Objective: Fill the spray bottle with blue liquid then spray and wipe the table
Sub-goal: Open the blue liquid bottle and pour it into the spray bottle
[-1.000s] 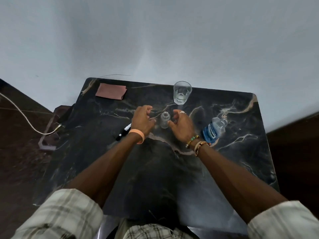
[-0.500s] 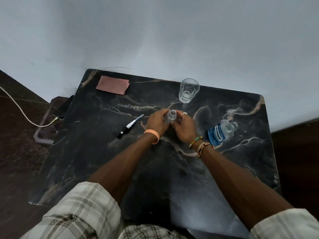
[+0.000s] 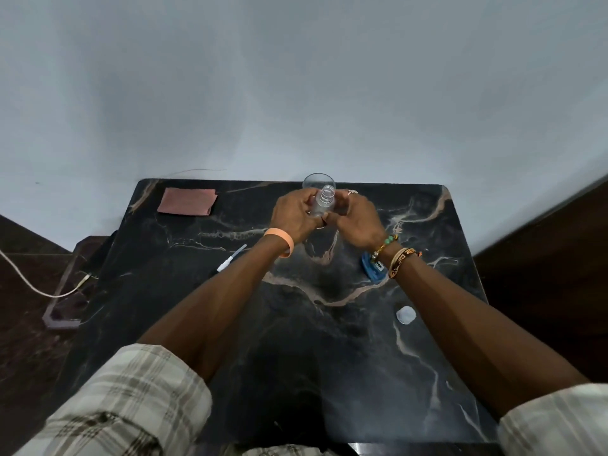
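Note:
A small clear spray bottle, uncapped with its threaded neck open, is held above the black marble table. My left hand grips it from the left and my right hand grips it from the right. Its spray head with dip tube lies on the table, partly hidden by my left forearm. The bottle of blue liquid lies behind my right wrist, mostly hidden. A folded pink cloth rests at the far left corner.
A drinking glass stands at the far edge, just behind the held bottle. A small white cap lies on the table's right side. A grey wall rises behind the table. A white cable runs across the floor at left.
My two hands came together around the small clear bottle and lifted it off the table toward the glass. The white cap has come into view.

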